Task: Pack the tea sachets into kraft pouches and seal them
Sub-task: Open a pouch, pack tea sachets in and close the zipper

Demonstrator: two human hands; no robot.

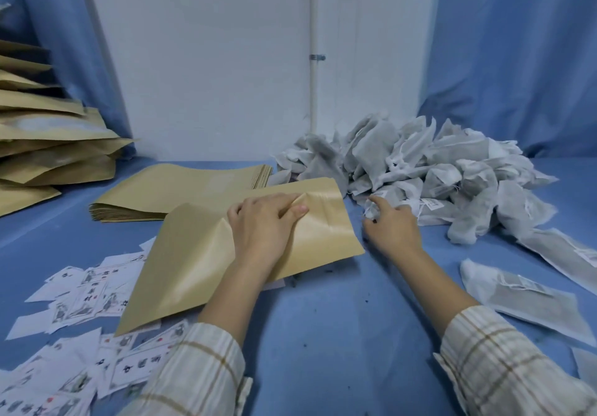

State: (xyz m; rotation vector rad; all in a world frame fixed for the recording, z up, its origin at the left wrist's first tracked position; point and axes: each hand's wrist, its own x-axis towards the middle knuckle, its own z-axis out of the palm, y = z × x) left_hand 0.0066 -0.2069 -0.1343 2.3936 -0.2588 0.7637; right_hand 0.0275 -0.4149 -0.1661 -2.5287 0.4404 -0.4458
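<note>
A flat kraft pouch (200,254) lies on the blue table in front of me, its mouth toward the right. My left hand (263,226) rests on it and pinches the upper layer near the mouth, lifting a fold. Just right of the pouch, my right hand (392,226) reaches into the near edge of a big heap of white tea sachets (420,163). Its fingers curl on one sachet (371,210) at the heap's edge.
A stack of empty flat kraft pouches (181,189) lies behind the held one. Filled pouches (48,131) are piled at far left. Printed paper labels (80,293) are scattered at lower left. Loose sachets (529,299) lie at the right. A white wall and blue curtains stand behind.
</note>
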